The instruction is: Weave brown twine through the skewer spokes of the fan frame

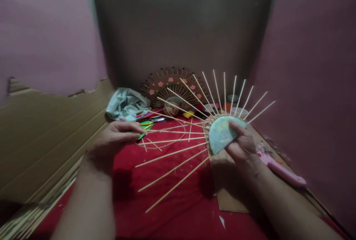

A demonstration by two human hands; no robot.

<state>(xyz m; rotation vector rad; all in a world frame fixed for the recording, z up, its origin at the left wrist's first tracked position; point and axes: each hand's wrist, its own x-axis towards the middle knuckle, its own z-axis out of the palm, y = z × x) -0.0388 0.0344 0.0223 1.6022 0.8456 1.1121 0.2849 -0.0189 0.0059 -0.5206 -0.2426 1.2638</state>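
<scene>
My right hand point(242, 146) grips a pale blue half-round disc point(219, 138), thumb on its face and the fingers behind it mostly hidden. Thin wooden sticks point(172, 161) fan out from the disc's curved edge, which has brown twine woven along it. To the left, my left hand point(124, 133) is closed in a pinch on a thin strand of twine point(167, 128). That strand runs toward the disc, and a loose loop hangs among the left-hand sticks. The fingertips are close to the end of one stick; whether they touch it I cannot tell.
Behind stands a decorated stick fan point(174, 78) with pink flowers. Near it are a twine ball point(171, 108), a crumpled cloth point(128, 102), scissors point(155, 120) and a white bowl point(239, 112). A pink glue gun point(283, 169) and cardboard point(230, 195) lie on the right, over red cloth point(167, 210).
</scene>
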